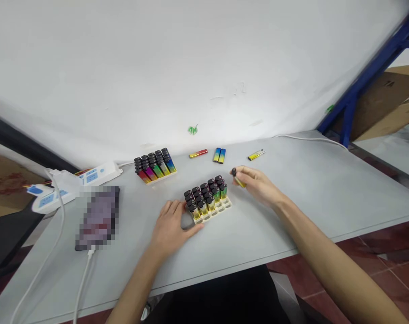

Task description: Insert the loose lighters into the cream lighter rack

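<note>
In the head view, the right hand pinched a yellow lighter low on its body, leaving its black top clear, just right of the near rack. The left hand, fingers spread, braced that rack's left end, seemingly for steadiness.

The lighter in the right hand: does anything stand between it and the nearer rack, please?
Nothing visible stands between the lighter and the nearer rack; the left hand is at its left end.
</note>
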Motion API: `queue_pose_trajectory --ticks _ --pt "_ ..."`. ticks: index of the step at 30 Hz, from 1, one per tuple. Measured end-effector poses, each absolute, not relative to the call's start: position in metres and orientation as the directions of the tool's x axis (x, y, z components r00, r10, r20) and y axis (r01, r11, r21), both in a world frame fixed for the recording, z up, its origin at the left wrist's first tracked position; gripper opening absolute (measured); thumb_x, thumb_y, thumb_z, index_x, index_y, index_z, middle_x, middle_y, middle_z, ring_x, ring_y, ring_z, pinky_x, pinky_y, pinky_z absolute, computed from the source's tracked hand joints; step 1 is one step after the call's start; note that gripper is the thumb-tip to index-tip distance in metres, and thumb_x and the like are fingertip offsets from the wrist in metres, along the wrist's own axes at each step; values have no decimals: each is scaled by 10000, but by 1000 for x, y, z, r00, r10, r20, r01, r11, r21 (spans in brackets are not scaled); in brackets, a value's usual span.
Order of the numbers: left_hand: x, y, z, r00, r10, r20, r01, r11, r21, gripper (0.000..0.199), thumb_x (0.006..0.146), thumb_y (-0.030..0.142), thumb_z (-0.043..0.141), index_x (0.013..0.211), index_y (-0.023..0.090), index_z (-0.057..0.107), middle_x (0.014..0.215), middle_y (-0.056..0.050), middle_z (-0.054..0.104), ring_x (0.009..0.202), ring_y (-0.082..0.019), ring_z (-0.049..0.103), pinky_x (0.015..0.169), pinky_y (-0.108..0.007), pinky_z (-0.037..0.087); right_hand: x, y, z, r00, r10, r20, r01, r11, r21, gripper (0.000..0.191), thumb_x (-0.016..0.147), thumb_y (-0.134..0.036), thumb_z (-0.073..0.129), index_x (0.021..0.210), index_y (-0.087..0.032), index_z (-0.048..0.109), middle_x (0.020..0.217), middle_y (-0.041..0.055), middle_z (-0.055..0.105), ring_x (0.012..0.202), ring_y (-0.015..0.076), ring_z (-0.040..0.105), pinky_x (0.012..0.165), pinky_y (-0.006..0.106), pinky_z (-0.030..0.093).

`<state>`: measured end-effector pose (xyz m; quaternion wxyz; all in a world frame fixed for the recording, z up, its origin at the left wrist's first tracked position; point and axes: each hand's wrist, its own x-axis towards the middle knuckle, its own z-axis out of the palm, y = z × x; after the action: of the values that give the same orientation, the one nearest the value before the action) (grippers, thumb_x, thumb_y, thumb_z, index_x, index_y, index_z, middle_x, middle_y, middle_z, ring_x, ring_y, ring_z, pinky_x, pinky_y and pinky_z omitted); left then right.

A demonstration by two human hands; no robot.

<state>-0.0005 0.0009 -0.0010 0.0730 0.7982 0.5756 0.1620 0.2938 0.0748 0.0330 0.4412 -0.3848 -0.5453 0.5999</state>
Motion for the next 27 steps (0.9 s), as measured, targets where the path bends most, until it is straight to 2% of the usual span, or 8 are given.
queue_pose_trajectory --ticks 2,5,9,15,22,27 --pt "-1 1 -1 284 941 184 895 -329 300 478 823 641 655 989 201 569 988 -71 586 974 -289 520 836 -448 475 301 74 36 -410 911 26 -38 12 -999 249 830 -429 752 906 -200 691 870 14 615 796 148 544 764 310 420" --pt "-1 0 -2 278 941 194 896 -327 300 473 814 631 670 989 202 577 985 -71 590 976 -292 524 840 -446 475 307 72 38 -478 878 -1 6 2 -1000 227 816 -409 769 868 -197 710 855 16 633 762 142 546 721 312 427" --pt "-1 0 -3 288 936 204 896 -339 288 484 818 638 665 1008 202 575 976 -66 589 968 -289 524 832 -439 474 307 70 40 -476 880 -7 53 21 -998 252 776 -407 805 883 -194 723 799 8 648 713 127 546 671 290 433" --pt "-1 0 -3 294 932 210 896 -346 280 478 827 634 660 1009 201 570 988 -67 589 973 -285 524 845 -434 467 298 66 43 -473 881 1 175 95 -980 288 775 -417 801 912 -176 723 598 -40 551 552 97 460 519 252 355" --pt "-1 0 -2 287 936 203 896 -337 290 476 819 625 673 1018 205 572 981 -63 590 967 -283 526 833 -430 467 292 62 40 -476 879 -4 251 132 -959 299 795 -415 779 971 -178 730 584 -41 556 540 100 443 508 254 328" --pt "0 1 -2 286 938 194 898 -333 288 484 822 633 665 1020 202 568 989 -69 585 971 -286 522 829 -430 468 288 62 33 -433 901 34 203 134 -970 297 776 -420 806 881 -184 660 624 -30 611 558 103 497 525 247 367"
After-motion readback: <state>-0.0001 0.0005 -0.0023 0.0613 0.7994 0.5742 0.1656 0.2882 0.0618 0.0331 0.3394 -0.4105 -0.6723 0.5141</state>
